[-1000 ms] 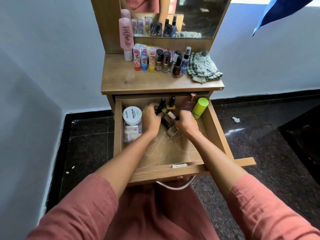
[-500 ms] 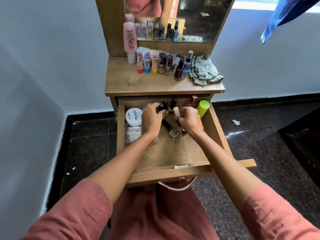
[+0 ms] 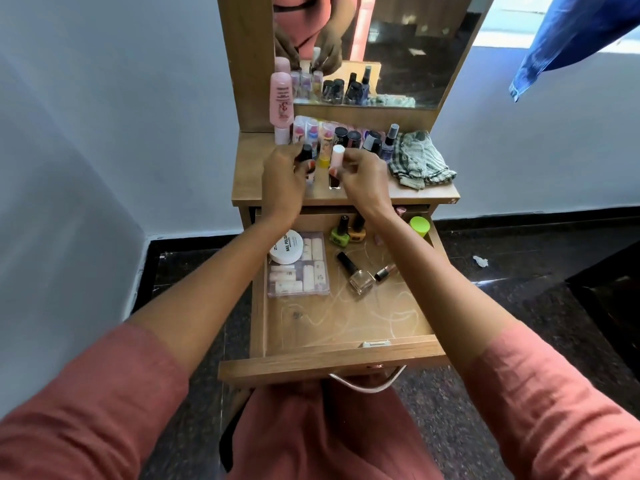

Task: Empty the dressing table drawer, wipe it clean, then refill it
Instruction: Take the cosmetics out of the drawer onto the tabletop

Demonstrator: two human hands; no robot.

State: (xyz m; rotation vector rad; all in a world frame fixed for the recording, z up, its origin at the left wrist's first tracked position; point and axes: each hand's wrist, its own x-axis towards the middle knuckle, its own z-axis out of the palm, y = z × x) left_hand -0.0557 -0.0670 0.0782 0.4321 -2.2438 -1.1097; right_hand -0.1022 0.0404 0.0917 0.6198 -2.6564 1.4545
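The wooden drawer (image 3: 332,355) of the dressing table stands pulled out. Both hands are raised over the tabletop (image 3: 346,197). My left hand (image 3: 284,181) grips a small black-capped nail polish bottle (image 3: 306,154). My right hand (image 3: 360,178) holds a dark bottle with a white cap (image 3: 336,157), its base near the tabletop. Left in the drawer are a clear box of small bottles (image 3: 298,271) with a white nail polish remover jar (image 3: 285,247) on top, green (image 3: 339,233) and yellow (image 3: 357,231) polish bottles, a clear bottle lying down (image 3: 356,275), a small rose tube (image 3: 385,271) and a lime-capped container (image 3: 419,226).
A row of cosmetics, including a tall pink bottle (image 3: 281,105), lines the back of the tabletop under the mirror (image 3: 381,46). A checked cloth (image 3: 417,159) lies at the tabletop's right. White walls flank the table; dark floor lies on both sides. A blue garment (image 3: 571,36) hangs upper right.
Both hands have lifted out of the drawer, each with a bottle, and moved up over the tabletop. The view has come closer to the table.
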